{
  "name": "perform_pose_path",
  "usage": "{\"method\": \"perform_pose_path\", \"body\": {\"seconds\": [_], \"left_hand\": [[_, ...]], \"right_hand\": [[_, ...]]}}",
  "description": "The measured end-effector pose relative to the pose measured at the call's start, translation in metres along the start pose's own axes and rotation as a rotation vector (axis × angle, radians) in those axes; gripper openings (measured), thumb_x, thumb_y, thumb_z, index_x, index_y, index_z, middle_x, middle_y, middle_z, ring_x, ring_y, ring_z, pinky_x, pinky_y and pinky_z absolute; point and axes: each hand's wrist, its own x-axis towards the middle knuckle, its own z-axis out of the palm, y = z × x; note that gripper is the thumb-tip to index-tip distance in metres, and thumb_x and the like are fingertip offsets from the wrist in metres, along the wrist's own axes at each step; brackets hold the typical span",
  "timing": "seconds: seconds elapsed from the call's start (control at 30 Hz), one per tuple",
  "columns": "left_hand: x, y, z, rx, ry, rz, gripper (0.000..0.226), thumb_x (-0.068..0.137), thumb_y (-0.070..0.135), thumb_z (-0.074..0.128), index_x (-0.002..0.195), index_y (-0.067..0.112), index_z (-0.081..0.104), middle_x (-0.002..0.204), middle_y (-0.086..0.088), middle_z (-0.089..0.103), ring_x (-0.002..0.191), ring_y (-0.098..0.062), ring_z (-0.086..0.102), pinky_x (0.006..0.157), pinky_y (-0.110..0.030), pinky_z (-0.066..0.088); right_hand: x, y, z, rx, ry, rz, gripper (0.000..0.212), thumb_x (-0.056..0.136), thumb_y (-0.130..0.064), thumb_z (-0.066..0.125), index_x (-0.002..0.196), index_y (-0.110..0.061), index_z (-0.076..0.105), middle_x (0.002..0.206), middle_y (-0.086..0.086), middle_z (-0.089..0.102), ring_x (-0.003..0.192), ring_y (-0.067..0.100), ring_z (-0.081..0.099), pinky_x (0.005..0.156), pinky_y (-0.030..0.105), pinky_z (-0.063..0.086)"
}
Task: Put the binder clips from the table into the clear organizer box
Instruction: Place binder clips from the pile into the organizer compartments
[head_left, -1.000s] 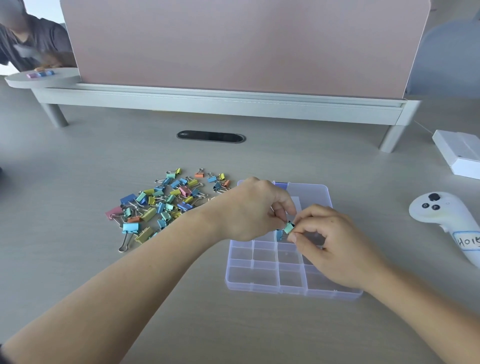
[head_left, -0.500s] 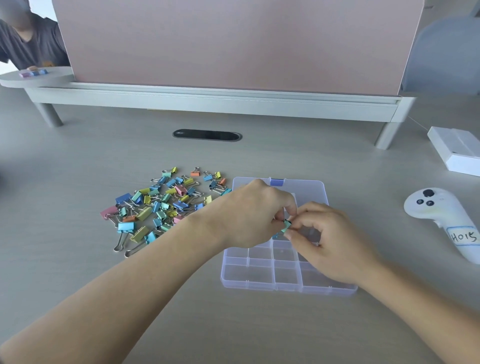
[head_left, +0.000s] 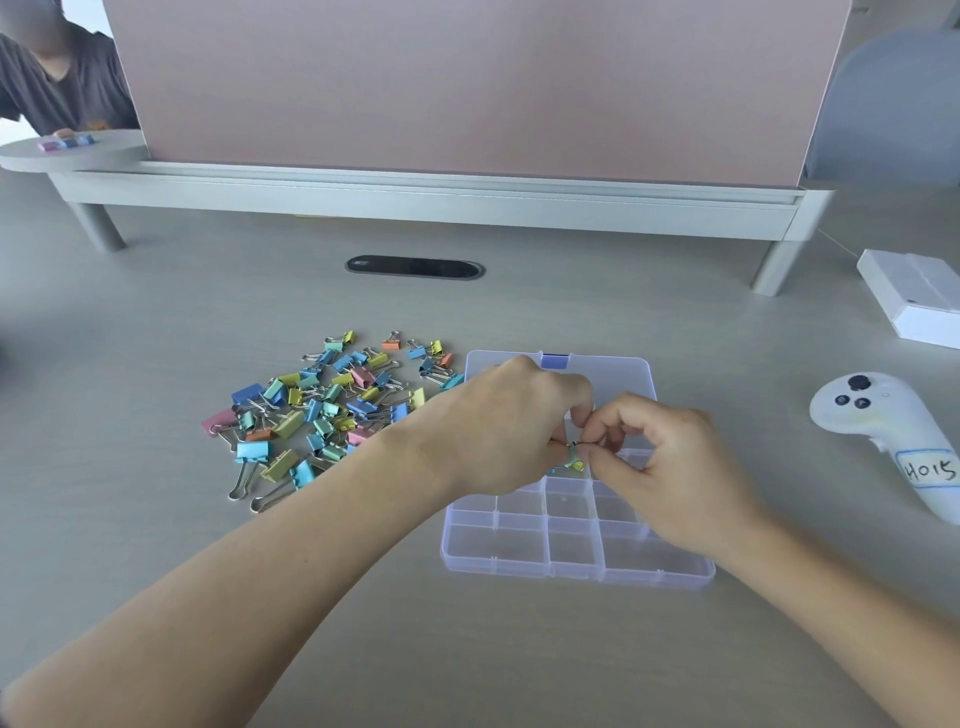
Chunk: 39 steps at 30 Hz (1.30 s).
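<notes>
Though tiny in view, plainly a binder clip (head_left: 574, 461), green and yellow, held low over the middle rows of the clear organizer box (head_left: 571, 576); touching a divider or just above it, cannot tell. Pinched from its left by the left hand (head_left: 511, 426), thumb and forefinger curled tight onto it, and from its right by the right hand (head_left: 670, 467) in the same way, other fingers loosely curled and carrying nothing. Too small to read the clip's long axis or the lie of its wire handles.

Right at the meeting of the two grips, so equally near to both hands; compartment straight below, so probably calls for only a short lowering and a letting go, no sideways travel. Fleck of blue just beside it under the left hand, perhaps a clip already in a cell, but not clear enough to say.

Judged early in the task: big pile (head_left: 332, 410) of coloured clips on the table (head_left: 182, 597) just left of the box, reaching almost to its far left corner, nearer the left hand.

Farther out: white controller (head_left: 883, 431) well right of the box, white carton (head_left: 919, 301) beyond it, pink divider panel (head_left: 467, 78) on a grey riser (head_left: 415, 205) at the back.
</notes>
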Motion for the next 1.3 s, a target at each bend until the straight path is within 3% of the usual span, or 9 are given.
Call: {"method": "perform_pose_path", "body": {"seconds": [0.13, 0.23, 0.37, 0.43, 0.7, 0.9, 1.0, 1.13, 1.3], "left_hand": [[0.001, -0.002, -0.001, -0.024, 0.025, 0.007, 0.012, 0.089, 0.021, 0.063, 0.1, 0.019, 0.067, 0.085, 0.005, 0.073, 0.077, -0.008, 0.058, 0.071, -0.02, 0.048], [0.001, -0.002, -0.001, -0.065, 0.053, -0.003, 0.011, 0.091, 0.024, 0.062, 0.095, 0.02, 0.071, 0.08, 0.005, 0.072, 0.067, -0.005, 0.051, 0.061, -0.009, 0.039], [0.001, -0.002, 0.0, -0.061, 0.038, -0.017, 0.01, 0.086, 0.018, 0.065, 0.092, 0.022, 0.07, 0.083, 0.008, 0.073, 0.08, -0.009, 0.063, 0.074, -0.027, 0.052], [0.001, -0.002, 0.0, -0.059, 0.041, -0.031, 0.011, 0.083, 0.015, 0.067, 0.09, 0.023, 0.071, 0.082, 0.009, 0.073, 0.081, -0.008, 0.063, 0.073, -0.03, 0.053], [0.003, 0.003, 0.01, -0.027, 0.093, -0.07, 0.024, 0.083, 0.013, 0.067, 0.106, 0.02, 0.064, 0.085, 0.004, 0.072, 0.088, -0.014, 0.062, 0.075, -0.035, 0.052], [0.005, 0.003, 0.014, -0.049, 0.098, -0.092, 0.023, 0.081, 0.012, 0.068, 0.102, 0.021, 0.065, 0.084, 0.003, 0.071, 0.086, -0.017, 0.063, 0.074, -0.037, 0.053], [0.005, 0.003, 0.017, -0.056, 0.103, -0.107, 0.024, 0.079, 0.009, 0.069, 0.099, 0.022, 0.064, 0.085, 0.0, 0.07, 0.084, -0.022, 0.064, 0.071, -0.038, 0.054], [0.007, 0.003, 0.021, -0.027, 0.114, -0.105, 0.027, 0.078, 0.003, 0.064, 0.097, 0.022, 0.062, 0.086, -0.004, 0.068, 0.081, -0.027, 0.065, 0.069, -0.039, 0.055], [0.008, 0.006, 0.024, 0.018, 0.117, -0.088, 0.027, 0.077, -0.001, 0.059, 0.096, 0.017, 0.061, 0.085, -0.004, 0.066, 0.08, -0.028, 0.063, 0.066, -0.038, 0.054]], "right_hand": [[0.001, 0.001, -0.002, -0.033, -0.027, -0.06, 0.014, 0.078, -0.013, 0.071, 0.076, -0.026, 0.066, 0.073, -0.019, 0.059, 0.064, 0.006, 0.056, 0.055, 0.012, 0.039], [0.001, 0.005, -0.001, -0.04, -0.038, -0.087, 0.013, 0.077, -0.015, 0.068, 0.077, -0.028, 0.067, 0.076, -0.014, 0.059, 0.068, 0.011, 0.057, 0.061, 0.027, 0.047], [0.001, 0.005, -0.002, -0.035, -0.066, -0.104, 0.017, 0.079, -0.018, 0.061, 0.077, -0.034, 0.068, 0.079, -0.012, 0.062, 0.069, 0.013, 0.059, 0.063, 0.036, 0.051], [0.001, 0.005, -0.001, -0.038, -0.076, -0.114, 0.018, 0.079, -0.018, 0.06, 0.078, -0.033, 0.07, 0.079, -0.012, 0.063, 0.069, 0.013, 0.059, 0.064, 0.036, 0.051], [-0.001, 0.004, 0.0, -0.072, -0.027, -0.067, 0.024, 0.08, -0.01, 0.072, 0.087, -0.029, 0.06, 0.075, -0.016, 0.061, 0.07, 0.009, 0.059, 0.062, 0.018, 0.045], [-0.001, 0.001, -0.001, -0.084, -0.027, -0.077, 0.016, 0.08, -0.006, 0.072, 0.083, -0.02, 0.064, 0.078, -0.03, 0.058, 0.065, 0.0, 0.057, 0.056, 0.008, 0.037], [-0.001, 0.001, -0.001, -0.072, -0.017, -0.079, 0.018, 0.08, -0.001, 0.07, 0.082, -0.018, 0.067, 0.079, -0.022, 0.061, 0.063, 0.0, 0.057, 0.055, 0.009, 0.038], [0.0, 0.003, 0.001, -0.047, -0.005, -0.058, 0.019, 0.082, -0.003, 0.07, 0.08, -0.022, 0.067, 0.078, -0.015, 0.064, 0.067, 0.01, 0.06, 0.063, 0.024, 0.046], [0.001, 0.005, 0.002, -0.047, -0.012, -0.077, 0.017, 0.081, -0.006, 0.07, 0.083, -0.023, 0.073, 0.072, -0.017, 0.065, 0.067, 0.007, 0.062, 0.063, 0.026, 0.048]]}}
